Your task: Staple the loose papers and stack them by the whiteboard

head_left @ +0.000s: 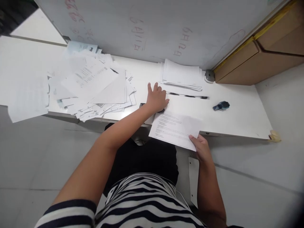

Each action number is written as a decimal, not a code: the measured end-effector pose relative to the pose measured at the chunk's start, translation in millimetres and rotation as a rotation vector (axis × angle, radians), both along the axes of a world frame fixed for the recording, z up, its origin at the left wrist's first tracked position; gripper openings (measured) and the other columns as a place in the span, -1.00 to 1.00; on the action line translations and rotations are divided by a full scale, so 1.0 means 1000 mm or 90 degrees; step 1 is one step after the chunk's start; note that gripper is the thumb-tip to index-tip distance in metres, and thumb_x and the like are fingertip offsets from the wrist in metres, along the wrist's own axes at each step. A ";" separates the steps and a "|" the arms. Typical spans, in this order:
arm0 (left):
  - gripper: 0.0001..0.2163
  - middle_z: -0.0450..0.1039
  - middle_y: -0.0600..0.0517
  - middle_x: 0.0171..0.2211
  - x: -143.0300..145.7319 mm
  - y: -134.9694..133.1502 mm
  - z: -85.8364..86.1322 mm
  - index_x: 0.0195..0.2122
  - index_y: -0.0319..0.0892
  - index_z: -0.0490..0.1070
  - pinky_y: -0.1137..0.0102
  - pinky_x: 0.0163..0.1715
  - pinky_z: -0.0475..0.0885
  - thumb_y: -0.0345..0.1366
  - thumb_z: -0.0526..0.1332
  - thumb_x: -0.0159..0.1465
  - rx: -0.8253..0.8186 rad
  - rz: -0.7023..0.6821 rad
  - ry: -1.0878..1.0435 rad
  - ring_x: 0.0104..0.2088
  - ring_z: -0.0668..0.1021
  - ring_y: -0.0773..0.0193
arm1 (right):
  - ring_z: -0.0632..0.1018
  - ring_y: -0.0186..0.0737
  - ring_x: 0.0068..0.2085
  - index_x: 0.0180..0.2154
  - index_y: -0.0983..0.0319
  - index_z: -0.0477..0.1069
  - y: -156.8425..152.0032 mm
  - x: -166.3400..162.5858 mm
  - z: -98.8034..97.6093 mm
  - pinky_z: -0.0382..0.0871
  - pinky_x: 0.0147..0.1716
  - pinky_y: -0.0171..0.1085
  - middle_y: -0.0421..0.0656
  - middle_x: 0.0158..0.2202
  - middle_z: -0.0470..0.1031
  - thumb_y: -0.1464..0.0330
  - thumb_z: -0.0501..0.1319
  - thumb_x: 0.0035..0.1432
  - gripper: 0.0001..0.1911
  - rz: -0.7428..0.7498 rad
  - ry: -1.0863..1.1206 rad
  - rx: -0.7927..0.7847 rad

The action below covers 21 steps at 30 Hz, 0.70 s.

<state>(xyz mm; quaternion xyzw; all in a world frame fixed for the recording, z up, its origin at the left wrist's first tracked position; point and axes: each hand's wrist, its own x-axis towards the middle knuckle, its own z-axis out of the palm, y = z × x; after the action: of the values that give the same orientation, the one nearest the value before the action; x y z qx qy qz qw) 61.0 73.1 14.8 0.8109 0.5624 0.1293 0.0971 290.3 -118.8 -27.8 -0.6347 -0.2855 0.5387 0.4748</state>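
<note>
The right grip (202, 148) holds a white sheet (174, 130) by its near right corner – small dark print, too fine to read – across the worktop's (244, 117) front edge. The left grip (156, 98) covers a dark object (162, 111); whether holding it, I cannot tell. Beyond, illegible red writing (137, 33) marks the board (161, 19).

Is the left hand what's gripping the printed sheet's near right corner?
No, the right hand holds the printed sheet there.
</note>
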 end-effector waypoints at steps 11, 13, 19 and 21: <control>-0.66 0.33 -0.15 0.10 -0.001 -0.002 0.002 -0.03 -0.16 0.42 -0.15 0.26 -0.32 -0.09 0.06 0.29 0.053 -0.001 -0.007 0.30 0.05 -0.14 | 0.60 -0.01 -0.15 -0.19 0.24 0.52 0.003 -0.015 0.002 0.48 -0.12 -0.09 -0.09 -0.22 0.62 0.18 0.44 -0.16 -0.54 -0.069 0.032 0.020; -0.66 0.35 -0.17 0.09 -0.001 -0.002 0.000 -0.05 -0.18 0.42 -0.16 0.25 -0.29 -0.10 0.05 0.29 0.074 0.003 -0.010 0.29 0.07 -0.15 | 0.60 -0.01 -0.14 -0.18 0.25 0.52 -0.001 -0.019 0.004 0.48 -0.11 -0.09 -0.08 -0.21 0.62 0.16 0.42 -0.13 -0.54 -0.074 0.025 0.028; -0.72 0.41 -0.19 0.02 -0.004 -0.007 0.003 -0.14 -0.20 0.45 -0.14 0.24 -0.15 -0.15 0.07 0.30 0.147 0.006 -0.031 0.24 0.21 -0.12 | 0.60 -0.04 -0.14 -0.14 0.24 0.52 -0.007 -0.033 0.005 0.46 -0.07 -0.11 -0.10 -0.17 0.61 0.13 0.38 -0.04 -0.56 -0.100 0.025 0.058; -0.77 0.44 -0.12 0.01 -0.009 -0.008 0.012 -0.18 -0.15 0.44 -0.08 0.24 -0.10 -0.20 0.04 0.33 0.193 0.001 -0.098 0.18 0.30 -0.02 | 0.60 -0.04 -0.13 -0.14 0.24 0.53 -0.009 -0.034 0.004 0.45 -0.05 -0.11 -0.10 -0.16 0.61 0.12 0.37 -0.03 -0.56 -0.094 0.011 0.068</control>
<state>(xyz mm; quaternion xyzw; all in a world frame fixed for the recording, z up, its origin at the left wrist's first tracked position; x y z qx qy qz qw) 52.3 65.6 27.0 0.8037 0.5277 0.2744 0.0161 256.2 -127.6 -23.3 -0.6233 -0.2625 0.4916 0.5486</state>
